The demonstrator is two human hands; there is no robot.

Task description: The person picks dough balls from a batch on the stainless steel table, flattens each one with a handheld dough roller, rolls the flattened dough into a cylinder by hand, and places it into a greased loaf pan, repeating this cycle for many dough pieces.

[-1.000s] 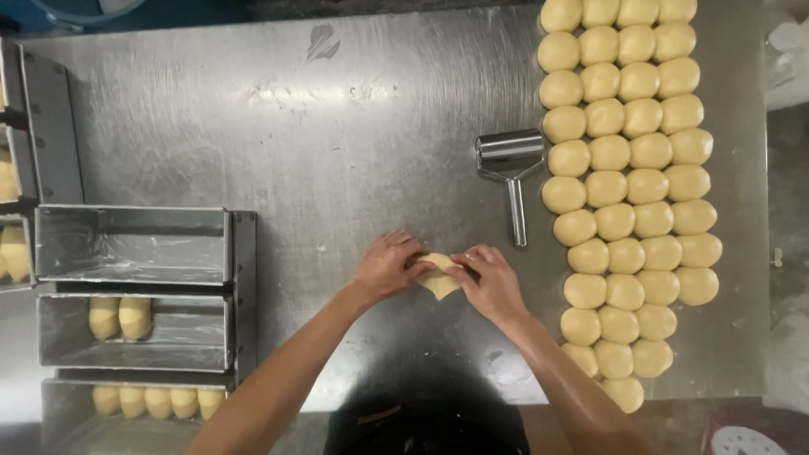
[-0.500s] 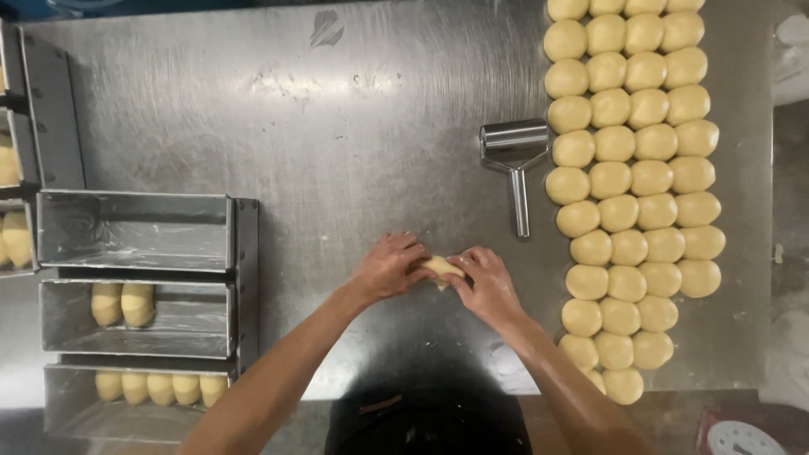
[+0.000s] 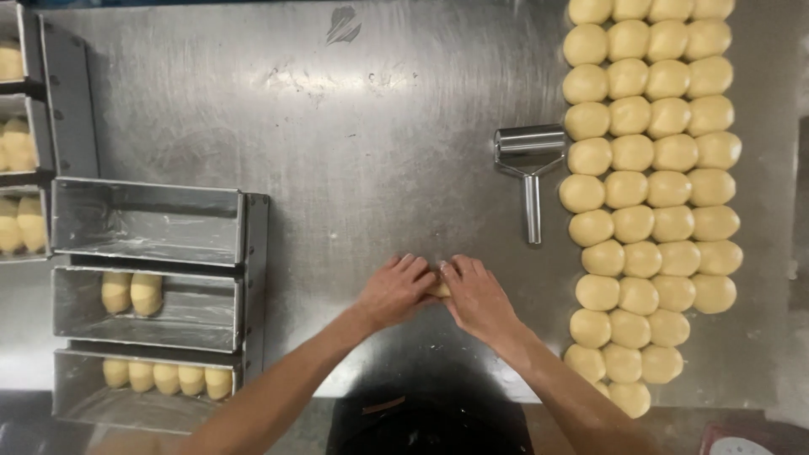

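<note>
My left hand [image 3: 394,292] and my right hand [image 3: 477,297] lie palm down side by side on the steel table [image 3: 362,143], fingertips meeting. Between them a small piece of pale yellow dough [image 3: 440,290] shows only as a sliver; both hands press on it and cover most of it. To the right lie several rows of round dough balls [image 3: 649,185]. A small metal roller [image 3: 530,160] with a handle rests just left of those rows, beyond my right hand.
A set of three joined metal loaf tins [image 3: 244,270] stands at the left: the far tin is bare, the middle holds two dough rolls [image 3: 131,291], the near holds several [image 3: 167,378]. More tins with dough [image 3: 21,219] sit at the left edge.
The dough piece was visible and held up between my fingers; now both hands have flattened over it on the table and hide nearly all of it. The view shifted slightly.
</note>
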